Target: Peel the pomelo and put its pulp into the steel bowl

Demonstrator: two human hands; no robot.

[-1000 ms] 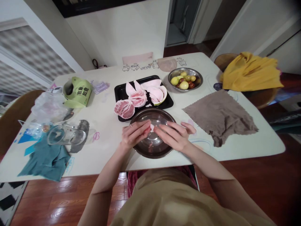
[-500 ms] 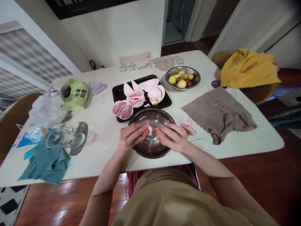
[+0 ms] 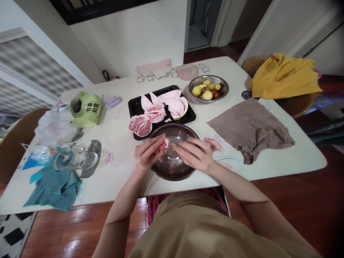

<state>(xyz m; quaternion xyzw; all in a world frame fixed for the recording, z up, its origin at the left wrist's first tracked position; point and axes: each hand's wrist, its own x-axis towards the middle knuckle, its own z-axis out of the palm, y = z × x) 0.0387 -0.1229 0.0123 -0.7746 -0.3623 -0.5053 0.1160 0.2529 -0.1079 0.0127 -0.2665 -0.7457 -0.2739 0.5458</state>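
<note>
Lower left of frame: teal cloth (image 3: 51, 186), with a glass jar (image 3: 75, 159) lying on its side upon it.
Upper left: green carton (image 3: 87, 107).
Centre: black tray (image 3: 133, 107) bearing peeled pomelo halves (image 3: 140, 125) and rind (image 3: 177, 106).
Just below the tray: steel bowl (image 3: 177, 173).
Left hand (image 3: 147, 152), over the bowl's left rim: fingertips pinching a pink pomelo piece (image 3: 164, 144), held above the bowl.
Right hand (image 3: 197, 156), over the bowl's right side: fingers stretched, side by side, tips just beside the piece; contact cannot be told.
Upper right of centre: fruit bowl (image 3: 209, 87).
Right: brown cloth (image 3: 249, 129), flat on the table (image 3: 120, 172).
Far upper right: yellow cloth (image 3: 285, 75).
</note>
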